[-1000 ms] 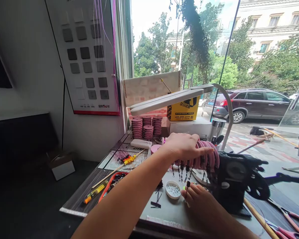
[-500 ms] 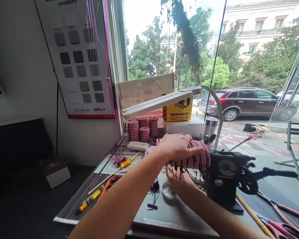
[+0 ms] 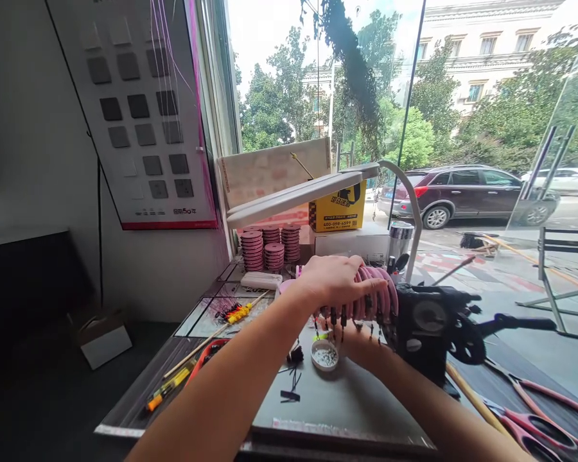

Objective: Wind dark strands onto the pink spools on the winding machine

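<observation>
Left hand (image 3: 334, 279) atop pink spools (image 3: 391, 292)

Place: looks like a small street-front shop used as a workshop. Evidence, shop: wall board (image 3: 168, 225) with rows of square plates (image 3: 138, 106) resembling switch samples; glass frontage (image 3: 404, 133) facing a street (image 3: 476, 231) and parked car (image 3: 467, 196). Evidence, workshop: bench (image 3: 327, 401) carrying a black machine (image 3: 426, 353) with crank-like handle (image 3: 525, 323), stacked pink discs (image 3: 252, 250), red-handled tools (image 3: 515, 418), a lamp (image 3: 289, 200).

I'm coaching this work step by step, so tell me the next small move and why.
Probably raise the right hand slightly to the black hanging pieces: it is below the pink discs, behind those pieces, while the left hand lies over the discs from above. What, if anything, the right hand holds is unclear.
</observation>
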The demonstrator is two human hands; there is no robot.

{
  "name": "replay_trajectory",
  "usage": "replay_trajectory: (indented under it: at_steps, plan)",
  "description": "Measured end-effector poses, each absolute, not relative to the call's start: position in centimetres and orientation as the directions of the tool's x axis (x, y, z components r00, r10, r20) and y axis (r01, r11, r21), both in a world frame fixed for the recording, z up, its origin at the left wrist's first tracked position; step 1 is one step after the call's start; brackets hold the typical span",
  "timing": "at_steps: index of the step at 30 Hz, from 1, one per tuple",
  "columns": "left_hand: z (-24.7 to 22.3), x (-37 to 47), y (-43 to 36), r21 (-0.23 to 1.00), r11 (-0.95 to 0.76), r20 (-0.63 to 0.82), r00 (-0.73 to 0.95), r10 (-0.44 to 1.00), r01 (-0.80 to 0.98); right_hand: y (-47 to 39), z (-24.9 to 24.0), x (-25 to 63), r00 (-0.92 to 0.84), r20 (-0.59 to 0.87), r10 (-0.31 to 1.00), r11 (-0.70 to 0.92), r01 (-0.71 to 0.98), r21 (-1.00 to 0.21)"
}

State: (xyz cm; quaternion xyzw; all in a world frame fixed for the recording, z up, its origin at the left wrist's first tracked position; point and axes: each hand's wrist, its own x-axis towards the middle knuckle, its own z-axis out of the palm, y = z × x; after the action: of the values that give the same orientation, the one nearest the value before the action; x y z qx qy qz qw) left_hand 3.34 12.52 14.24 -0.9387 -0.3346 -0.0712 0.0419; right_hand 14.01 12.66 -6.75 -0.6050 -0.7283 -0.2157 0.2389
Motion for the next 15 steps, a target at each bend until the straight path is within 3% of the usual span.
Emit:
replay_trajectory:
  at_steps: [6, 15]
  plan:
    - [14.1, 3.3, 12.5, -0.030, -0.783, 0.155, 0.777, 0.611, 0.621, 10.5, -6.6, 14.4, -0.225, 0.552, 0.803, 0.194, 0.974, 0.114]
    - [14.1, 3.3, 12.7, -0.042, -0.784, 0.177, 0.777, 0.604, 0.619, 11.0, -7.1, 13.1, -0.138, 0.563, 0.815, 0.147, 0.989, 0.029]
